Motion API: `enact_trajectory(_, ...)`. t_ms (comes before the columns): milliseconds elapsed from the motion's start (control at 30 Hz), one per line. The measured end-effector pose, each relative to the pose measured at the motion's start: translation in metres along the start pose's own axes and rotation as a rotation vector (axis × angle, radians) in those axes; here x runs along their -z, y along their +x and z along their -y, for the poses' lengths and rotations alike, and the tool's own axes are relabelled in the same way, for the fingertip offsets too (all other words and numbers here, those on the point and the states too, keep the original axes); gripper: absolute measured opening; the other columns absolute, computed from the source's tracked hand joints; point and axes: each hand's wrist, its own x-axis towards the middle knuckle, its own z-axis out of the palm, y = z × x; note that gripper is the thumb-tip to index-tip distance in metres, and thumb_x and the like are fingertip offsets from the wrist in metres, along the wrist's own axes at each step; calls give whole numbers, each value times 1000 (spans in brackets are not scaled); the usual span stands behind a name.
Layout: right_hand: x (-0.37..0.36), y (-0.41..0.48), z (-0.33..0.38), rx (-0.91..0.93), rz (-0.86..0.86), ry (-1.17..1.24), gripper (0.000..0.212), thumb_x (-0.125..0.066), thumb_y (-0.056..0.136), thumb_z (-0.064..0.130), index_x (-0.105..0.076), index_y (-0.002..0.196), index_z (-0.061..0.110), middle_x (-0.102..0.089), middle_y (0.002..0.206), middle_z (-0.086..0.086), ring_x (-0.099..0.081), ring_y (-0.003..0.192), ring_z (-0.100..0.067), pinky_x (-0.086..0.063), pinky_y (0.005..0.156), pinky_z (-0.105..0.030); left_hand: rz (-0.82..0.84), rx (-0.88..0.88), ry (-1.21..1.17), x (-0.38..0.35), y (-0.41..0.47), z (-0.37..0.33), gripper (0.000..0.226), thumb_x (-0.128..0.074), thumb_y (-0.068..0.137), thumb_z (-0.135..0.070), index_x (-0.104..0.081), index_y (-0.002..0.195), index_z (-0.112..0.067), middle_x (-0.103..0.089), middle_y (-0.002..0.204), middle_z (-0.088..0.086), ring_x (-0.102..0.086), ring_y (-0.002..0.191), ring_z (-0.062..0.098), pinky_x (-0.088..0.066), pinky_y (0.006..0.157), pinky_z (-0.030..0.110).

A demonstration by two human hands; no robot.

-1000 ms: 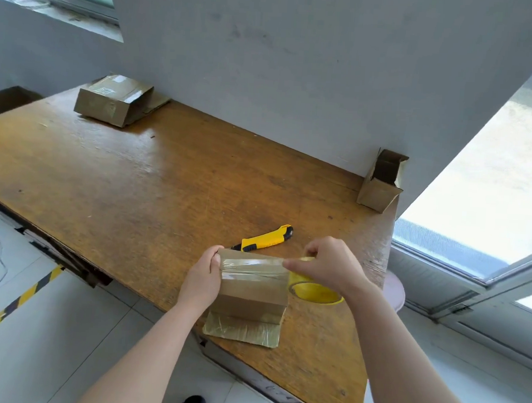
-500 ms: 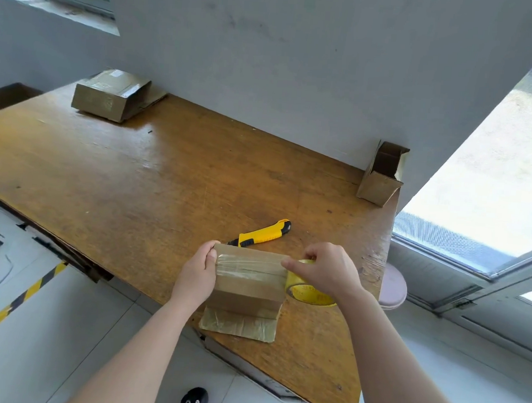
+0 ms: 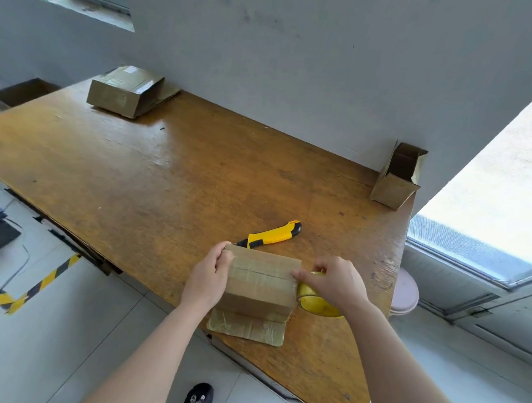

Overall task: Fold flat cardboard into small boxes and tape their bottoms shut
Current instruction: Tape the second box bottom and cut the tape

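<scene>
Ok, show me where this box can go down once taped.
The wide bare table between the far box, the open box and the knife. Crowded at the near edge: left hand, right hand, held box, tape, flat cardboard.

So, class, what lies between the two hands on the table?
The box, seen in the head view: the left hand holds its left end, and the right hand, gripping the tape roll, touches its right end.
</scene>
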Motion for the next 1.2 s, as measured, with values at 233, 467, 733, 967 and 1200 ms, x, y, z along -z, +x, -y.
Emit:
enact_trajectory(233,-6,0,5,-44,23,42,55,-65,74,69,-47,53,21,-47,50,7,-42,47,-12,-26,41,-23,113,78,-49,6,15,-11,69,-59,86,-58,-27,146,-42,-36,151,-6,-36,136,20,-39,101,41)
enact_trajectory(467,-32,-2,48,-151,-33,53,54,-56,85,63,-41,55,20,-48,55,5,-45,51,-14,-26,43,-25,-305,-196,747,6,19,-41,46,-40,96,-46,-50,136,-24,-45,140,6,-38,128,24,-34,100,42)
enact_trajectory(733,-49,8,89,-101,148,408,40,-52,93,37,-47,62,11,-47,61,-2,-46,57,-20,-35,53,-32,42,-23,760,26,51,-15,85,-7,89,-71,9,152,-17,20,159,2,22,145,17,12,112,56)
enact_trajectory(967,-55,-7,86,-68,384,796,28,-48,98,33,-59,86,11,-62,62,-9,-60,45,-21,-50,51,-32,96,-60,806,41,71,-3,91,0,82,-77,10,152,-21,22,159,-2,24,144,15,13,112,56)
enact_trajectory(1200,-59,1,76,-194,441,465,45,-52,93,51,-61,78,9,-68,57,-4,-61,41,-15,-51,46,-24,109,-67,831,41,70,-3,89,-2,84,-77,13,152,-21,25,158,-2,25,144,15,14,112,54)
